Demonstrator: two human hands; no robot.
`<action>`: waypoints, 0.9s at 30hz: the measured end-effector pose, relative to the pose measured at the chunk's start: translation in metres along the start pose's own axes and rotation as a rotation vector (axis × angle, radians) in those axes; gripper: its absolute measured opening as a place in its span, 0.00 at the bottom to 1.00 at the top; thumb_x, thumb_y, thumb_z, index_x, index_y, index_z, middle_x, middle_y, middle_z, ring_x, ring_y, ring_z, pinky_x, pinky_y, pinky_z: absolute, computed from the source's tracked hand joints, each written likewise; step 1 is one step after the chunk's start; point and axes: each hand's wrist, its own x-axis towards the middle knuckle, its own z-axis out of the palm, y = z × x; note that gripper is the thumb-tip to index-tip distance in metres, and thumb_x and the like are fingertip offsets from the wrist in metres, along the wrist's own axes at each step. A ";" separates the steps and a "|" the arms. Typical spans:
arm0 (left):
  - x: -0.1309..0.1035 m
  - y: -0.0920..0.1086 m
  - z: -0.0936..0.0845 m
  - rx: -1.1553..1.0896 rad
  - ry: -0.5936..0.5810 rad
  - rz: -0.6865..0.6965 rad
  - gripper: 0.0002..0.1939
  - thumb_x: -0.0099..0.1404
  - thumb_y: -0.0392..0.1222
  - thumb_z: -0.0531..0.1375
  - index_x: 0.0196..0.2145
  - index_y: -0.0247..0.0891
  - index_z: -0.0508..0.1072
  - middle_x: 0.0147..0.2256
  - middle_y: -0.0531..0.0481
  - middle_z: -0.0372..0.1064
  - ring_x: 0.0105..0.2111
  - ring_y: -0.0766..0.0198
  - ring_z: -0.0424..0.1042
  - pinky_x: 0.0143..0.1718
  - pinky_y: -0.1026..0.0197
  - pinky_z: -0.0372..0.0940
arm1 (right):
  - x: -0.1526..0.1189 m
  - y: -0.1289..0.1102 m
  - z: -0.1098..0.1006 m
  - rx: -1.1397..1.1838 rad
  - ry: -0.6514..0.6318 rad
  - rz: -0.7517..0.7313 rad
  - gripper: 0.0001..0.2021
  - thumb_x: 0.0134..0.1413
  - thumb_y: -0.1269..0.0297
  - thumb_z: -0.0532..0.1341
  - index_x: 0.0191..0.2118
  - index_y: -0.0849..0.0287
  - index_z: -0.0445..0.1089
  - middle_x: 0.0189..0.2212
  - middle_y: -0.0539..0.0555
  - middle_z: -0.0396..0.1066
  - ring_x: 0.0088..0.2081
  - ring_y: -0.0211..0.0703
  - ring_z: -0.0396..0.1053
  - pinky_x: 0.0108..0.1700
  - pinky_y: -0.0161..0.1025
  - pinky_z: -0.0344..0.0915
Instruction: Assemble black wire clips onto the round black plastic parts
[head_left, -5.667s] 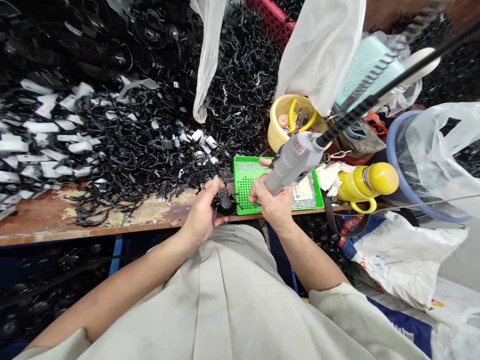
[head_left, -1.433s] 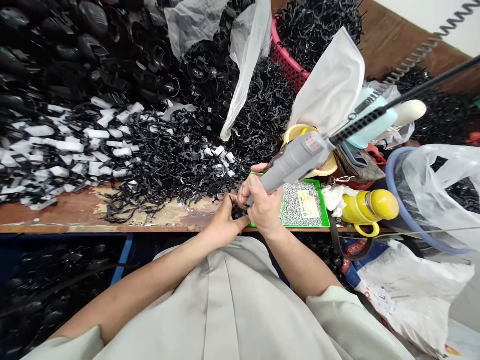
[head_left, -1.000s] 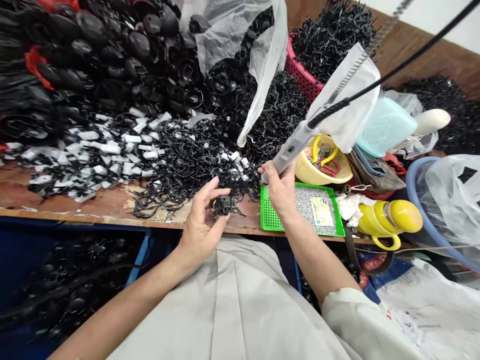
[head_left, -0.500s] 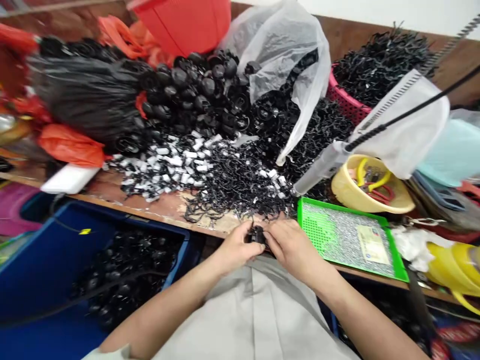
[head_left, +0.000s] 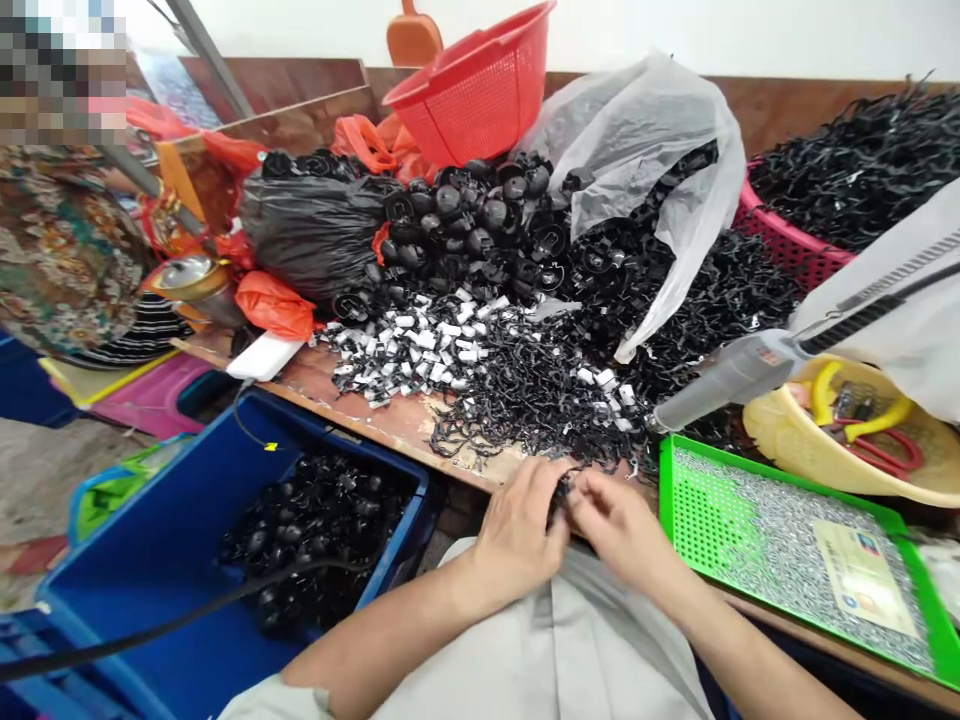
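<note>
Small black part, pinched between hands, mostly covered; exact tilt hard to tell.

Beyond the hands, a red plastic basket tilts near an orange scoop. To their left, a flat white box lies beside a crumpled orange-red bag.

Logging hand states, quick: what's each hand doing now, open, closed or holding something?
Left hand: closed, holding a small black part.
Right hand: partly curled at that part; whether it grips anything cannot be told.
</note>
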 end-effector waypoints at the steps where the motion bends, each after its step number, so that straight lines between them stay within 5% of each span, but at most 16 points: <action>1: 0.000 -0.002 -0.004 0.131 0.062 0.062 0.25 0.62 0.32 0.55 0.57 0.41 0.65 0.54 0.39 0.66 0.50 0.52 0.67 0.50 0.49 0.64 | 0.004 -0.006 0.007 0.250 -0.048 0.124 0.10 0.61 0.59 0.52 0.29 0.56 0.57 0.21 0.46 0.57 0.21 0.34 0.53 0.23 0.33 0.51; 3: 0.000 -0.010 -0.020 0.372 0.177 0.128 0.23 0.64 0.33 0.55 0.56 0.44 0.69 0.57 0.40 0.63 0.51 0.50 0.66 0.50 0.48 0.64 | 0.009 -0.018 0.023 0.644 -0.177 0.311 0.11 0.61 0.55 0.53 0.32 0.56 0.58 0.19 0.43 0.53 0.17 0.31 0.47 0.18 0.31 0.44; 5: -0.003 -0.022 -0.044 0.533 0.261 0.093 0.19 0.65 0.35 0.55 0.52 0.45 0.73 0.57 0.41 0.63 0.52 0.49 0.65 0.51 0.47 0.63 | 0.013 -0.026 0.036 0.790 -0.294 0.361 0.13 0.59 0.52 0.56 0.36 0.57 0.62 0.19 0.43 0.57 0.16 0.30 0.49 0.18 0.30 0.44; 10: -0.040 -0.053 -0.115 0.863 0.421 -0.286 0.21 0.64 0.30 0.53 0.51 0.43 0.74 0.56 0.38 0.63 0.55 0.45 0.63 0.53 0.43 0.61 | 0.014 -0.019 0.040 0.527 -0.248 0.218 0.16 0.59 0.49 0.59 0.36 0.60 0.69 0.21 0.46 0.64 0.20 0.30 0.57 0.22 0.30 0.52; 14: -0.076 -0.056 -0.141 0.972 0.472 -0.515 0.24 0.63 0.34 0.56 0.57 0.38 0.68 0.66 0.34 0.48 0.64 0.34 0.49 0.58 0.29 0.48 | 0.016 -0.003 0.026 0.390 -0.112 0.088 0.16 0.61 0.50 0.58 0.36 0.59 0.70 0.24 0.47 0.64 0.25 0.32 0.59 0.27 0.31 0.55; 18: -0.082 -0.048 -0.135 0.897 0.512 -0.509 0.23 0.64 0.42 0.58 0.57 0.37 0.67 0.67 0.33 0.47 0.66 0.35 0.44 0.61 0.29 0.43 | 0.019 0.004 0.018 0.381 -0.032 0.074 0.15 0.60 0.50 0.60 0.37 0.59 0.71 0.23 0.48 0.65 0.25 0.33 0.60 0.27 0.31 0.56; 21: -0.064 -0.049 -0.115 0.703 0.503 -0.369 0.22 0.63 0.44 0.60 0.54 0.40 0.67 0.62 0.37 0.56 0.63 0.42 0.54 0.61 0.39 0.51 | 0.019 0.006 0.012 0.456 0.082 0.122 0.16 0.58 0.50 0.61 0.41 0.58 0.71 0.23 0.47 0.65 0.23 0.32 0.59 0.24 0.30 0.54; 27: -0.009 -0.057 -0.062 0.315 0.203 -0.185 0.08 0.64 0.39 0.58 0.42 0.41 0.70 0.43 0.45 0.69 0.47 0.53 0.66 0.50 0.50 0.61 | 0.012 0.017 -0.005 0.643 0.400 0.163 0.16 0.55 0.52 0.64 0.45 0.56 0.70 0.24 0.46 0.66 0.21 0.30 0.59 0.22 0.30 0.56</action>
